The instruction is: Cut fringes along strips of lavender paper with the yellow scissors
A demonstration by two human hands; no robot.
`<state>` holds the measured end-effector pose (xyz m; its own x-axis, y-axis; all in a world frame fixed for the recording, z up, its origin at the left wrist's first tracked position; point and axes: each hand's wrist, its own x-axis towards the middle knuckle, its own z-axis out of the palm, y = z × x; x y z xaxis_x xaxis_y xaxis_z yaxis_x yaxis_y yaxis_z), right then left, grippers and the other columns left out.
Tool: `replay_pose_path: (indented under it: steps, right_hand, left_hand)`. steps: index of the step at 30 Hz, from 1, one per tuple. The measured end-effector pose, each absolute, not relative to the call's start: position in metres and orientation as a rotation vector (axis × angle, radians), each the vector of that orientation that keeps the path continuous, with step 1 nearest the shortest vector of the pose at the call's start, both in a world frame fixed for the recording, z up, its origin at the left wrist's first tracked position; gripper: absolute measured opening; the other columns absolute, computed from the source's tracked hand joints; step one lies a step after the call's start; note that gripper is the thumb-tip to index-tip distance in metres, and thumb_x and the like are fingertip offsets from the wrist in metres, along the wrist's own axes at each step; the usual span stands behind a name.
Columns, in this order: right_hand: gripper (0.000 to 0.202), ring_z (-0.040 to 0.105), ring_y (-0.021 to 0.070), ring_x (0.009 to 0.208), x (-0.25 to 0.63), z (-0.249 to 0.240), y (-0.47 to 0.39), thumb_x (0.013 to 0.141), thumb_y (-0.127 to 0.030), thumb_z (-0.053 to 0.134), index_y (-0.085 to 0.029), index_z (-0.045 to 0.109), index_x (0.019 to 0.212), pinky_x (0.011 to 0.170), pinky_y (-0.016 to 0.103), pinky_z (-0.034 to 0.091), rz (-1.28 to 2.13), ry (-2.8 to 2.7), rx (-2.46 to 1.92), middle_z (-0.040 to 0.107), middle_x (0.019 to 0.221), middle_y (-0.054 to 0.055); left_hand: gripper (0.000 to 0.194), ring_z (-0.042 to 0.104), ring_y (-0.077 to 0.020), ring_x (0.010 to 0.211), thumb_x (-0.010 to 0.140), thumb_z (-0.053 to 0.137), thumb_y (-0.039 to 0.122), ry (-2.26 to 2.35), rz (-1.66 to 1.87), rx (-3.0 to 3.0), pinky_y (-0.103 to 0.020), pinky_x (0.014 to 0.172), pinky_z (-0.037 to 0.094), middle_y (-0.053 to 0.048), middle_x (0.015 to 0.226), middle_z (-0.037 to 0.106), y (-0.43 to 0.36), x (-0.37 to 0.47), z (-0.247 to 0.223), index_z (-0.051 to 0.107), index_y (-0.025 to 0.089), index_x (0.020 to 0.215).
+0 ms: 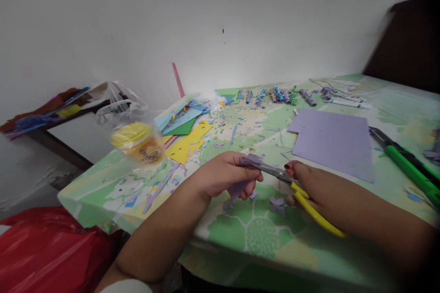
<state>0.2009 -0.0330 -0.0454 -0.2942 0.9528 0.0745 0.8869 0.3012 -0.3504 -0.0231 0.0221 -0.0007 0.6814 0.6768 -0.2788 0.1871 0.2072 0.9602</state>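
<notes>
Pinched between the fingers of my left hand point(232, 174) is a piece of purple paper point(237, 189), its upper edge cut into a fringe. My right hand point(305, 183) grips yellow-handled scissors point(319, 213). Their metal blades point left and lie against the fringed edge of the paper, close to my left fingertips. On the tablecloth just below the scissors rests a purple paper flower shape point(277, 206). A larger purple sheet point(335, 142) lies flat beyond my right hand.
A green utility knife point(409, 169) lies at the right. Curled paper rolls point(278, 94) line the back, near white string point(210, 102). Coloured sheets point(189, 142) and scraps are at centre left, with a yellow-lidded tub point(140, 144) in plastic at the table's left edge.
</notes>
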Motion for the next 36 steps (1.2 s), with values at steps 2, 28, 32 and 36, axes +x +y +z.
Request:
replay_pose_path:
  steps: [2, 28, 32, 36]
  right_hand:
    - [0.033, 0.062, 0.0252, 0.078, 0.201, -0.046, -0.031, 0.082, -0.045, 0.049, -0.019, 0.052, 0.102, 0.067, 0.036, 0.045, 0.363, -2.312, -1.673, 0.064, 0.093, 0.011]
    - [0.037, 0.062, 0.0260, 0.079, 0.203, -0.039, -0.032, 0.077, -0.049, 0.054, -0.021, 0.051, 0.101, 0.069, 0.038, 0.047, 0.444, -2.274, -1.723, 0.064, 0.094, 0.010]
    - [0.033, 0.061, 0.0256, 0.076, 0.200, -0.037, -0.033, 0.077, -0.049, 0.052, -0.020, 0.051, 0.095, 0.067, 0.039, 0.047, 0.391, -2.290, -1.721, 0.063, 0.090, 0.010]
    - [0.031, 0.061, 0.0252, 0.074, 0.199, -0.038, -0.033, 0.078, -0.048, 0.051, -0.021, 0.052, 0.094, 0.066, 0.038, 0.048, 0.383, -2.287, -1.704, 0.064, 0.087, 0.010]
  left_hand:
    - [0.014, 0.049, -0.0054, 0.036, 0.069, 0.065, 0.027, 0.742, 0.371, 1.333, -0.015, 0.036, 0.037, 0.004, 0.046, 0.058, 0.025, -0.026, -0.003, 0.061, 0.013, 0.070]
    - [0.010, 0.051, -0.0049, 0.040, 0.071, 0.055, 0.016, 0.983, 0.458, 1.398, -0.015, 0.041, 0.038, 0.003, 0.050, 0.059, 0.013, -0.015, 0.008, 0.059, 0.014, 0.063]
    - [0.009, 0.052, -0.0053, 0.040, 0.071, 0.057, 0.017, 0.939, 0.455, 1.384, -0.015, 0.041, 0.039, 0.003, 0.049, 0.059, 0.015, -0.017, 0.007, 0.059, 0.014, 0.063]
    - [0.005, 0.054, -0.0063, 0.040, 0.070, 0.059, 0.017, 0.849, 0.467, 1.322, -0.015, 0.039, 0.040, 0.004, 0.048, 0.060, 0.018, -0.020, 0.003, 0.061, 0.015, 0.066]
